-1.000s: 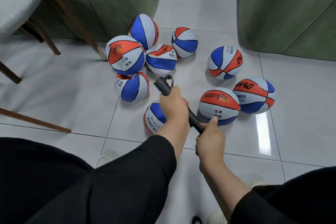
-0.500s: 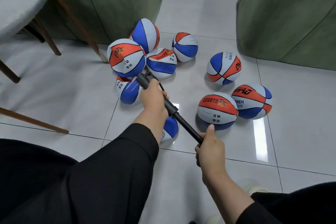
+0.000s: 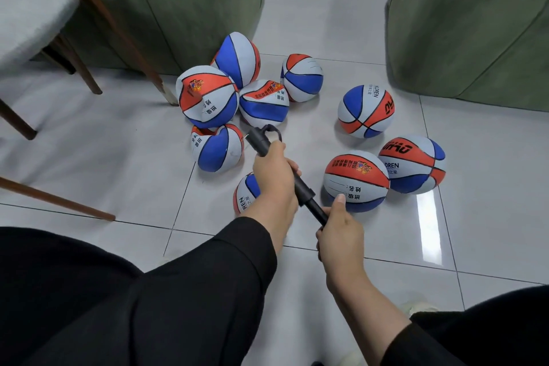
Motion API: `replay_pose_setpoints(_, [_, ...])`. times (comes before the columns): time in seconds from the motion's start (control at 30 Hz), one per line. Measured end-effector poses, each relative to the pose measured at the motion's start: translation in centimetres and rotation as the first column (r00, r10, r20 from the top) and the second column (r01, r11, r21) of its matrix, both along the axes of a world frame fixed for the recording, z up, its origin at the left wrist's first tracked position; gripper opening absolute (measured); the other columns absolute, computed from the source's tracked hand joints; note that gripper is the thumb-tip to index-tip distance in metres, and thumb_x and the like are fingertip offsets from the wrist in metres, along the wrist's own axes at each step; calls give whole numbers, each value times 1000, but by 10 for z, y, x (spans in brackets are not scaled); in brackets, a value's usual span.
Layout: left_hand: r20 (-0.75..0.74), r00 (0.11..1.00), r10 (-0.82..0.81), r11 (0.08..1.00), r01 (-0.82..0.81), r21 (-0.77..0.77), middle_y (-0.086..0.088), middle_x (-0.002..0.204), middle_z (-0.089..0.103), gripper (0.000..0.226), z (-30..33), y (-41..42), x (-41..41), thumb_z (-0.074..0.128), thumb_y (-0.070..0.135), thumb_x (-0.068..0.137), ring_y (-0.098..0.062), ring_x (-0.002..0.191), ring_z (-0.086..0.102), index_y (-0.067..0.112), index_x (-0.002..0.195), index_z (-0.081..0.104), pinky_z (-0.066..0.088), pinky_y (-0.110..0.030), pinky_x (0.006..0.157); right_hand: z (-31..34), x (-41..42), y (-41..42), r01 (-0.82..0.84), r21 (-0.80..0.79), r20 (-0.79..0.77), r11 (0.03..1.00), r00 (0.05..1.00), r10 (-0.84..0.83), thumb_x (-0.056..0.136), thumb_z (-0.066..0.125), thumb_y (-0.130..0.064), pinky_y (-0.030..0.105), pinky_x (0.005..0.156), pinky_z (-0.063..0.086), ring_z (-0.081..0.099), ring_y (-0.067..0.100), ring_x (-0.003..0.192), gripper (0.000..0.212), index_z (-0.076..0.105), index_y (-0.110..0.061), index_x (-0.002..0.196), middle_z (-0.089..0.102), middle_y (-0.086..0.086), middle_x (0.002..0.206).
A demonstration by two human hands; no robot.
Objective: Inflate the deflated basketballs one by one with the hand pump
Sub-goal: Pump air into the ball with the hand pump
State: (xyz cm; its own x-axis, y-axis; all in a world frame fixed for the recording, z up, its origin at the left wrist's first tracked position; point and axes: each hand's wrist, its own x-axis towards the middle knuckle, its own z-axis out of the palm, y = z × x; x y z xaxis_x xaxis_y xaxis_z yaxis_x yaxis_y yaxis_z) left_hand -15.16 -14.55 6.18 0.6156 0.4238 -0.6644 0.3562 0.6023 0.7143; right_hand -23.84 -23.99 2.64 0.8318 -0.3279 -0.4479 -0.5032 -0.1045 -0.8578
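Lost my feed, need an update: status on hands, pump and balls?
Left hand and right hand both grip the pump, held over the floor. Not seen connected to any ball. Nothing blocking.

"DREN" on right basketball [image 3: 413, 163]; "REN" on near basketball [image 3: 244, 196]

I look down on a glossy floor of pale grey tiles [image 3: 490, 217] with thin dark joints, one bright streak of light mirrored at my right. Ahead stand two green upholstered armchairs [image 3: 178, 9], well apart. At my left is a grey-cushioned chair [image 3: 26, 9] on brown wooden legs [image 3: 118, 30].
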Motion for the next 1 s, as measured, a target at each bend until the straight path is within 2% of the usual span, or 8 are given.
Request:
replay_pose_setpoints(0.1, [0, 1000, 10, 1000, -10, -24, 3, 49, 50, 13, -2, -11, -8, 57, 24, 94, -14, 43, 46, 16, 105, 56, 45, -29, 61, 2, 8, 3, 5, 1, 1, 1000, 1000, -5, 94, 30, -67, 40, 65, 46, 54, 27, 64, 62, 66, -20, 77, 61, 7, 65])
replay_pose_setpoints(0.23, [-6, 1000, 13, 1000, -13, -11, 1, 50, 52, 14, -4, -16, -13, 56, 23, 94, -14, 42, 47, 15, 106, 55, 45, -27, 58, 5, 11, 7, 9, 19, -12, 1000, 1000, -9, 87, 29, -70, 40, 63, 42, 50, 27, 63, 67, 61, -13, 73, 55, 7, 61])
replay_pose_setpoints(0.37, [-7, 1000, 23, 999, -23, -49, 1, 52, 52, 11, -1, -4, -7, 58, 25, 94, -14, 44, 48, 17, 103, 57, 47, -29, 60, 15, 15, 11, -83, -28, 33, 996, 996, 84, 89, 29, -71, 38, 61, 38, 43, 24, 59, 63, 47, -17, 63, 46, -1, 55])
replay_pose_setpoints(0.5, [8, 1000, 1, 999, -1, -49, 2, 52, 52, 12, 6, 11, 7, 62, 26, 93, -13, 47, 50, 18, 99, 58, 49, -30, 62, 16, 12, 4, -53, -7, 25, 999, 998, 53, 83, 29, -77, 38, 62, 39, 45, 24, 61, 79, 61, -5, 78, 49, 4, 58])
replay_pose_setpoints(0.67, [-33, 997, 66, 998, -66, -14, 2, 53, 53, 15, 2, 48, 24, 67, 25, 90, -13, 45, 50, 15, 97, 58, 50, -24, 53, 17, -7, -11, -55, 14, -5, 998, 998, 55, 105, 34, -56, 35, 62, 39, 46, 24, 61, 57, 67, -19, 76, 52, 3, 59])
replay_pose_setpoints(0.77, [-47, 996, 70, 998, -70, 1, 2, 56, 56, 16, -3, 54, 26, 67, 28, 89, -14, 47, 52, 17, 98, 60, 50, -23, 51, 16, -11, -13, -49, 1, -14, 999, 999, 49, 104, 35, -58, 38, 62, 40, 47, 25, 62, 58, 66, -19, 75, 52, 7, 62])
replay_pose_setpoints(0.9, [-19, 998, 53, 998, -54, -22, 2, 55, 52, 13, -2, 35, 19, 62, 28, 93, -15, 48, 49, 17, 95, 56, 49, -28, 59, 12, -8, -13, 3, -22, -8, 1000, 1000, -3, 89, 30, -71, 39, 68, 46, 54, 26, 67, 64, 70, -22, 79, 59, 0, 62])
replay_pose_setpoints(1.0, [-2, 1000, 31, 999, -31, -42, 3, 54, 52, 14, -2, 19, 10, 62, 31, 93, -15, 50, 49, 20, 98, 56, 49, -31, 63, 10, -5, -11, 7, -29, 0, 1000, 1000, -7, 94, 30, -68, 38, 67, 46, 54, 26, 65, 62, 69, -23, 78, 58, -1, 60])
